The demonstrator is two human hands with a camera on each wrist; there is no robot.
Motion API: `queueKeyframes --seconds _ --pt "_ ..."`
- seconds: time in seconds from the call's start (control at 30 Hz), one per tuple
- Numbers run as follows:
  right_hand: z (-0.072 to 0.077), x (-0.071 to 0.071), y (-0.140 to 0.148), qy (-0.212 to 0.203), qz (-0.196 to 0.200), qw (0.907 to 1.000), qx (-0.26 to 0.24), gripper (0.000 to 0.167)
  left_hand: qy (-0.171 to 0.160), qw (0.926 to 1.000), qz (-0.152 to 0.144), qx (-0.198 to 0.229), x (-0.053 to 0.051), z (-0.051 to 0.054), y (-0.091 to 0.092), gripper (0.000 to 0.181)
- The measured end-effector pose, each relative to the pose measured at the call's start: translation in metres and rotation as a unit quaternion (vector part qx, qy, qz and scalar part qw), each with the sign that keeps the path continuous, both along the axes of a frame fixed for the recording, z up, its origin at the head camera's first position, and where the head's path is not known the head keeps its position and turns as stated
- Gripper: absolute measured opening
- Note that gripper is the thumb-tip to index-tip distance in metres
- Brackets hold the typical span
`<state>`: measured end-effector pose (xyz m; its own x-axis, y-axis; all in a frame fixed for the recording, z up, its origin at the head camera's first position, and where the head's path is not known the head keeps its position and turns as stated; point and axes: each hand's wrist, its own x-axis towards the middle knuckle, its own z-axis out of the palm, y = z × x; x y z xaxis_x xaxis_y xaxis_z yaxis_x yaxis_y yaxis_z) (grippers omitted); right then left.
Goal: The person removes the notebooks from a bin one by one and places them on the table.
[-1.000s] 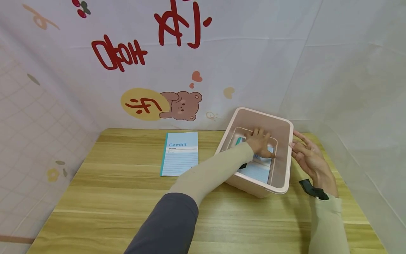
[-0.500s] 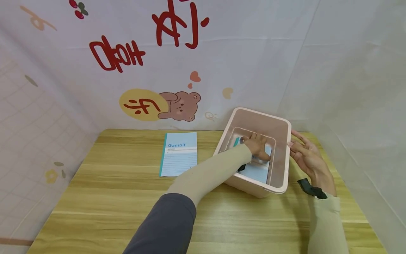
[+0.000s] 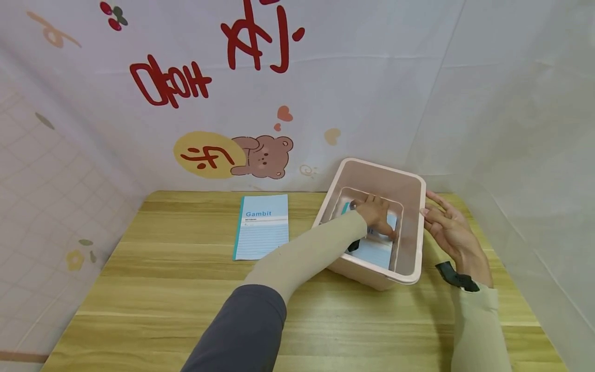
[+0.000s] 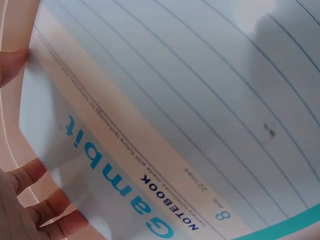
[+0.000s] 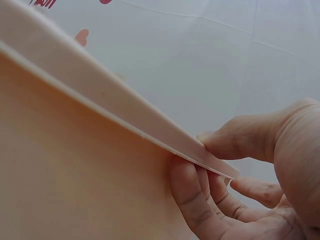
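A pale pink bin (image 3: 411, 253) stands at the table's right side, a light-blue Gambit notebook (image 3: 374, 253) lying inside it. My left hand (image 3: 375, 213) reaches into the bin with spread fingers over the notebook's upper part. In the left wrist view, the thumb and fingertips of the left hand (image 4: 22, 207) touch the notebook (image 4: 165, 125) near its edges. Outside, my right hand (image 3: 453, 235) holds the bin's right rim; the right wrist view shows the right hand (image 5: 255, 175) pinching the rim (image 5: 135, 110) between thumb and fingers. The notebook's underside is hidden.
Another Gambit notebook (image 3: 261, 235) lies on the wooden table (image 3: 186, 279) left of the bin, partly behind my left sleeve. Patterned white cloth (image 3: 372, 93) hangs behind the table and at both sides.
Inside the bin, my left hand has shifted slightly left over the notebook. My right hand keeps its hold on the rim. The head view has moved a little.
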<state>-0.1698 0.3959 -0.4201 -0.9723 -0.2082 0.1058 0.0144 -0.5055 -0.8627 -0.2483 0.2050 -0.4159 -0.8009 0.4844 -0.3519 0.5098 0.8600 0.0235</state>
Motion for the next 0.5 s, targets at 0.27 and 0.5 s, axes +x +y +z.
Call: queueKeyframes --seconds 0.27,0.5 --pt "-0.0007 -0.0006 0.0000 0.000 0.001 1.0000 -0.001 0.065 0.004 0.9999 0.001 -0.014 0.0005 0.0031 0.0007 0.103" --pt "-0.0017 -0.0001 0.0010 0.006 0.005 0.9999 -0.006 0.063 0.049 0.9988 0.001 0.006 0.0004 0.0028 0.0033 0.100"
